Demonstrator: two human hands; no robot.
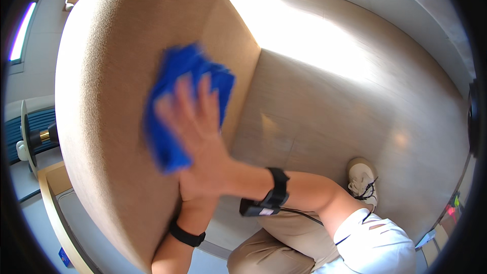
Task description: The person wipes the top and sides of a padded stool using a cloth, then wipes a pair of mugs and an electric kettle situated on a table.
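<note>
A blue cloth [167,137] lies against the upright side of a beige upholstered piece of furniture [125,102]. My right hand [198,133] presses flat on it with fingers spread; both cloth and fingers are blurred. Below and partly behind the right hand is my left hand [194,192], its fingers hidden, near the furniture's lower edge. Whether the left hand grips anything cannot be seen. Black straps circle both wrists, and a small black device hangs on the right one.
Grey tiled floor [304,121] stretches to the right, with bright sunlight across its far part. My shoe [361,179] rests on it. A wooden frame [51,198] stands at the lower left, near a round lamp-like object [26,137]. A pale wall curves along the upper right.
</note>
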